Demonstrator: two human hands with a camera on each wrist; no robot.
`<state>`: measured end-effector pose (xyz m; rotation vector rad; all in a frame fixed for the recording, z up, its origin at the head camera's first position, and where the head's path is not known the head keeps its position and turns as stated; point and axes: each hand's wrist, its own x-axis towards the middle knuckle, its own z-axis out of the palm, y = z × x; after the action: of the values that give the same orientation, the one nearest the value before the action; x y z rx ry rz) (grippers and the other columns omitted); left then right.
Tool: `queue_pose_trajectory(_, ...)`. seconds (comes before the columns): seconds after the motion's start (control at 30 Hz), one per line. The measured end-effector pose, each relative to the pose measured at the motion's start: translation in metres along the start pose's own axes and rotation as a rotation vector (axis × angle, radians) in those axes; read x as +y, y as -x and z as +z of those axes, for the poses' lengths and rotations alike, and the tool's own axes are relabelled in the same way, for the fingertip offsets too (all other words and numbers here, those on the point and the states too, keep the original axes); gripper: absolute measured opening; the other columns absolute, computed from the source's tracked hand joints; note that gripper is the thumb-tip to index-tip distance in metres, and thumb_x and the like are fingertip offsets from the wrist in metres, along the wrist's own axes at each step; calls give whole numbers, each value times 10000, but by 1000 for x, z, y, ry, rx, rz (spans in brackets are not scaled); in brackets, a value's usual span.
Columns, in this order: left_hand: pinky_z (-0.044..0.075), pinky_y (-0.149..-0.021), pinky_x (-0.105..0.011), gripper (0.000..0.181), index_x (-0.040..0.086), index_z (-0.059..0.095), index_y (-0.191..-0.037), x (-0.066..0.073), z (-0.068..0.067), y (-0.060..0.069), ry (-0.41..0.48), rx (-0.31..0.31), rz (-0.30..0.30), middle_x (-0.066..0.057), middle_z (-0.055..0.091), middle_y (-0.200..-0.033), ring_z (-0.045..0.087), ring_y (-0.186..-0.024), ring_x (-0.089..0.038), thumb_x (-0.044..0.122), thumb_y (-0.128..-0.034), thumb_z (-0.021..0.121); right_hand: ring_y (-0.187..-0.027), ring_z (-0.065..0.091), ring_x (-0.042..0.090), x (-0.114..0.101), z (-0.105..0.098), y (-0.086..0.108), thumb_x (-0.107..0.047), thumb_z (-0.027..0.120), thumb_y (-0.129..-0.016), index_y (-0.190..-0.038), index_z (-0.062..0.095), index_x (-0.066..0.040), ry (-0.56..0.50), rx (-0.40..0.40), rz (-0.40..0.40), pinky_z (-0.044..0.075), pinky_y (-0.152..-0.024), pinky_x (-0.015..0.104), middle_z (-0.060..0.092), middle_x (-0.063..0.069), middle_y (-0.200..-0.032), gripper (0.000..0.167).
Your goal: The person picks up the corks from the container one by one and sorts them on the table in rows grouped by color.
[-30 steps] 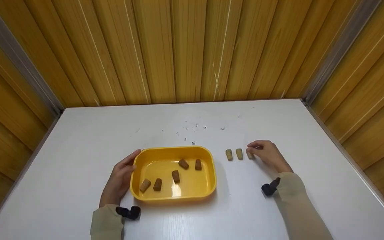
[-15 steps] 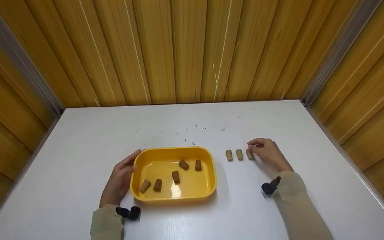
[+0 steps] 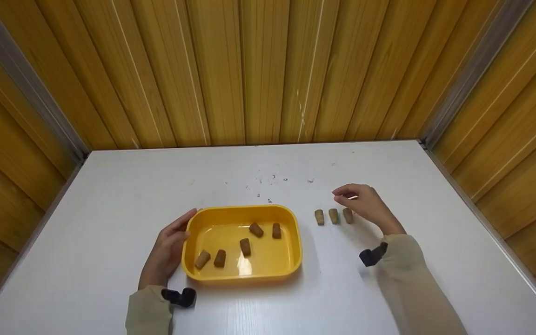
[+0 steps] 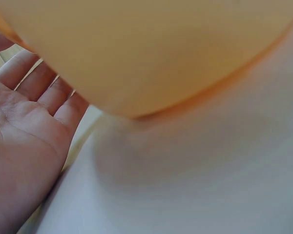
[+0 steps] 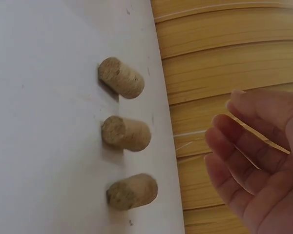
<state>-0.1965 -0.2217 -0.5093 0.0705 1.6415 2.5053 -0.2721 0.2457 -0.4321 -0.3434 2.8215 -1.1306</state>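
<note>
A yellow plastic tray (image 3: 244,278) lies on the white table, with several brown corks (image 3: 245,247) scattered inside. My left hand (image 3: 168,246) rests against the tray's left side. Its fingers lie fairly straight along the outer wall and the thumb is at the rim; in the left wrist view the tray hides the fingertips. Right of the tray, three tapered corks stand in a row: a left cork (image 3: 319,217), a middle cork (image 3: 333,216) and a right cork (image 3: 348,216). My right hand (image 3: 368,204) hovers just above and behind the row, fingers loosely bent, holding nothing.
The white table (image 3: 133,186) carries small dark marks (image 3: 272,177) behind the tray. Yellow wood-patterned panels (image 3: 263,70) wall in its back and sides. A black wrist camera (image 3: 373,254) sits on each sleeve.
My right hand has let go of the right cork and risen away, shifting back and to the left. The three corks stay in their row. My left hand and the tray have not moved.
</note>
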Motion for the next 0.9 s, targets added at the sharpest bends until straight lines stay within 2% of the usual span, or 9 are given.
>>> queue_pose_trajectory(0.33, 411, -1078, -257, 567, 19, 377, -1458, 0, -1, 0, -4, -5, -4, -9, 507, -1431, 479, -1315, -137, -56, -899, 440, -1055, 623, 231, -47, 5, -1, -263, 653, -901, -1179, 672, -128, -47, -156, -149, 519, -982, 417, 662, 92, -1186, 310)
queue_pose_trajectory(0.6, 416, -1073, -261, 564, 7, 382, -1452, -1, -1, -1, 11, 1, 5, -28, 500, -1440, 485, -1309, -135, -64, -895, 438, -1028, 626, 179, -77, 21, -8, -268, 677, -883, -1160, 687, -150, -42, -251, -333, 513, -986, 405, 684, 10, -1135, 302)
queue_pose_trajectory(0.73, 417, -1069, -250, 573, 11, 377, -1456, -1, 1, -2, 0, -6, -3, -16, 491, -1444, 489, -1304, -109, -60, -892, 443, -1031, 637, 209, -91, 31, -12, -231, 666, -893, -1173, 680, -122, -52, -309, -413, 515, -974, 435, 685, 72, -1157, 301)
queue_pose_trajectory(0.9, 405, -1082, -270, 568, 15, 379, -1456, -2, 1, -3, -4, -23, -7, -18, 487, -1450, 484, -1313, -112, -52, -896, 445, -1065, 642, 230, -106, 45, -17, -221, 648, -906, -1201, 664, -100, -28, -402, -441, 520, -976, 421, 667, 142, -1189, 319)
